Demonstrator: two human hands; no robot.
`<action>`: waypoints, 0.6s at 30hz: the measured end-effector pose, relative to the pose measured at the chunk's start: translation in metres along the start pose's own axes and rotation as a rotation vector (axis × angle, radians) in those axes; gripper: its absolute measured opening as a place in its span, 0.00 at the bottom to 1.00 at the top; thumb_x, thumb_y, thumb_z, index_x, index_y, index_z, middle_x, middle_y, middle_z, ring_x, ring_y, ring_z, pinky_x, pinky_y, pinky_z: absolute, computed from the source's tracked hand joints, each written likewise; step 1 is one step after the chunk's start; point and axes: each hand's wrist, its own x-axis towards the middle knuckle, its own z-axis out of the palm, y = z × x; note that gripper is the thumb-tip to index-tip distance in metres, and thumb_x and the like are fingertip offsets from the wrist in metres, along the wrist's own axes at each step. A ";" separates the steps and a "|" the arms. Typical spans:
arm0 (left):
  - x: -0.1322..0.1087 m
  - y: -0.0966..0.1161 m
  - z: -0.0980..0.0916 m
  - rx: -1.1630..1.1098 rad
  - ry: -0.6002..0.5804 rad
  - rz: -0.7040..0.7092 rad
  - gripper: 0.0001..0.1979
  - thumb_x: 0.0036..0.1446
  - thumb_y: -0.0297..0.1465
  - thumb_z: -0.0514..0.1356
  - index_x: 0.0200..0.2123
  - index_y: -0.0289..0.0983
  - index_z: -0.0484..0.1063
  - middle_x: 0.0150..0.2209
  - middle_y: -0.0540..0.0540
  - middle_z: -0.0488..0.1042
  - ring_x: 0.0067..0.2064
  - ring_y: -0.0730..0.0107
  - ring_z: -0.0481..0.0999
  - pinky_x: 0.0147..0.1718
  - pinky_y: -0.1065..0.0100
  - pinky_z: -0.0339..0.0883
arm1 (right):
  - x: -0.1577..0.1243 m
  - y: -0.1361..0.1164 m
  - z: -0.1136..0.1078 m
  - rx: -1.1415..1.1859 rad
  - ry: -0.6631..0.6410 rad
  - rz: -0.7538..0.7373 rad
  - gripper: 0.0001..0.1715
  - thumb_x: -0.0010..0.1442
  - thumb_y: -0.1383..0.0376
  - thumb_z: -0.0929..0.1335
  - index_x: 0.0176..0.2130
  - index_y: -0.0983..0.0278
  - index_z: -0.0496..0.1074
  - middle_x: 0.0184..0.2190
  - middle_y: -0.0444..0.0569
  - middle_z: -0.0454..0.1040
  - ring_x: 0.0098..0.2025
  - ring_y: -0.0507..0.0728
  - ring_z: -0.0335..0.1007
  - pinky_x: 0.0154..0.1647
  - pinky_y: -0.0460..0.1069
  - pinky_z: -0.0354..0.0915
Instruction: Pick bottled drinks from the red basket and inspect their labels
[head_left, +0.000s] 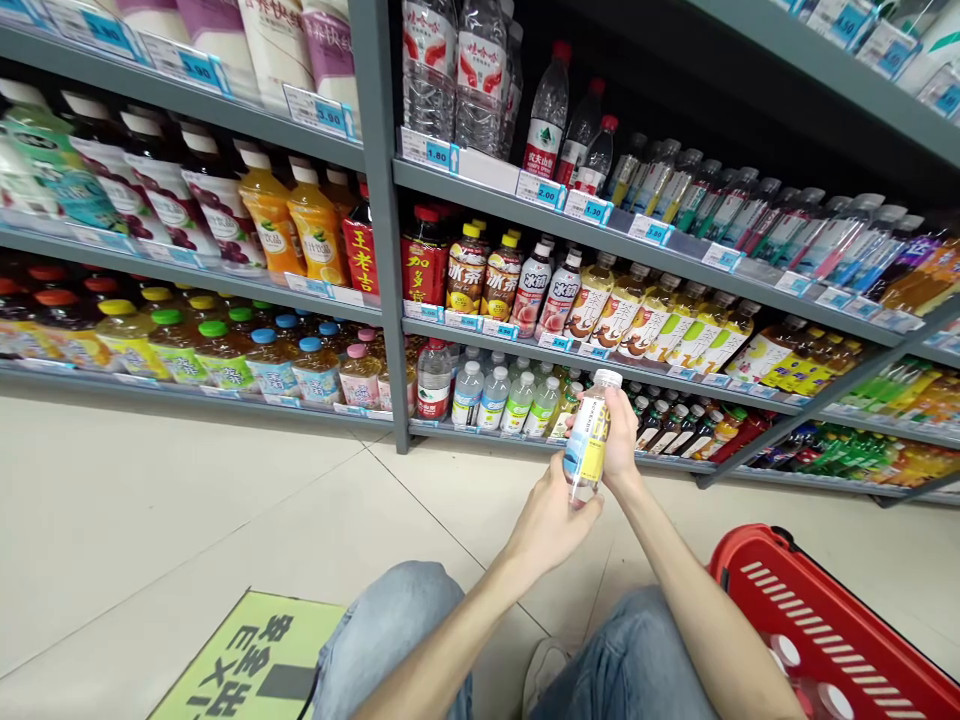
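i'm gripping the drink bottle (587,445) nearly upright: right hand (622,445) wrapping its middle from the right, left hand (550,522) pinching its near base.

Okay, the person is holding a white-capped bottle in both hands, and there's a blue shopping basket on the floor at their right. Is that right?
Not quite. The head view shows that the shopping basket is red, not blue. The rest stands: the left hand and the right hand both hold the white-capped bottle, and the basket is on the floor at the person's right.
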 end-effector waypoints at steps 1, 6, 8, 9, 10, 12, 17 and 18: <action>0.000 0.000 0.000 0.001 -0.002 -0.001 0.18 0.58 0.34 0.59 0.49 0.38 0.60 0.43 0.40 0.76 0.40 0.56 0.79 0.42 0.60 0.69 | 0.000 0.000 0.000 -0.002 0.000 0.002 0.18 0.60 0.49 0.69 0.37 0.60 0.67 0.38 0.45 0.80 0.27 0.54 0.77 0.26 0.49 0.72; 0.001 -0.001 0.000 0.008 0.004 0.002 0.18 0.57 0.34 0.60 0.49 0.38 0.60 0.43 0.40 0.76 0.41 0.56 0.78 0.42 0.61 0.69 | 0.000 0.001 -0.001 0.014 -0.012 -0.004 0.18 0.60 0.49 0.69 0.37 0.60 0.67 0.38 0.45 0.80 0.25 0.53 0.76 0.26 0.49 0.72; 0.001 -0.002 0.000 0.010 0.007 0.005 0.18 0.57 0.33 0.60 0.49 0.39 0.60 0.43 0.40 0.76 0.41 0.56 0.78 0.42 0.61 0.69 | 0.000 0.001 -0.001 0.009 -0.011 -0.011 0.18 0.60 0.49 0.69 0.38 0.60 0.67 0.38 0.45 0.80 0.26 0.54 0.76 0.26 0.50 0.72; 0.001 -0.002 0.000 0.008 0.008 0.009 0.18 0.57 0.33 0.60 0.49 0.39 0.60 0.43 0.40 0.77 0.41 0.56 0.78 0.42 0.62 0.69 | 0.000 0.001 -0.001 0.003 -0.009 -0.015 0.18 0.60 0.48 0.69 0.38 0.59 0.67 0.38 0.46 0.80 0.27 0.54 0.76 0.26 0.50 0.72; 0.001 -0.003 0.000 0.004 0.010 0.015 0.18 0.57 0.33 0.60 0.49 0.39 0.60 0.43 0.40 0.77 0.42 0.57 0.79 0.42 0.62 0.69 | -0.001 0.001 -0.001 -0.004 -0.009 -0.020 0.19 0.60 0.48 0.69 0.38 0.59 0.67 0.38 0.46 0.80 0.27 0.54 0.77 0.26 0.50 0.72; 0.002 -0.003 0.001 -0.004 0.015 0.024 0.19 0.57 0.33 0.60 0.50 0.39 0.60 0.44 0.40 0.77 0.42 0.56 0.79 0.42 0.62 0.69 | -0.001 0.001 0.000 -0.009 -0.013 -0.028 0.19 0.61 0.48 0.68 0.38 0.59 0.67 0.38 0.46 0.80 0.28 0.55 0.77 0.26 0.50 0.72; 0.002 -0.003 0.000 -0.004 0.011 0.019 0.20 0.57 0.33 0.61 0.52 0.38 0.60 0.44 0.39 0.78 0.41 0.56 0.79 0.42 0.61 0.70 | -0.001 0.000 0.000 -0.024 -0.005 -0.025 0.19 0.60 0.47 0.68 0.38 0.59 0.66 0.38 0.45 0.80 0.29 0.55 0.77 0.26 0.50 0.72; 0.001 -0.002 0.000 -0.006 0.012 0.018 0.20 0.57 0.33 0.61 0.52 0.38 0.60 0.44 0.39 0.78 0.41 0.56 0.79 0.42 0.61 0.70 | -0.001 0.000 0.000 -0.028 -0.003 -0.024 0.19 0.60 0.47 0.68 0.38 0.59 0.66 0.38 0.45 0.80 0.29 0.55 0.77 0.26 0.50 0.72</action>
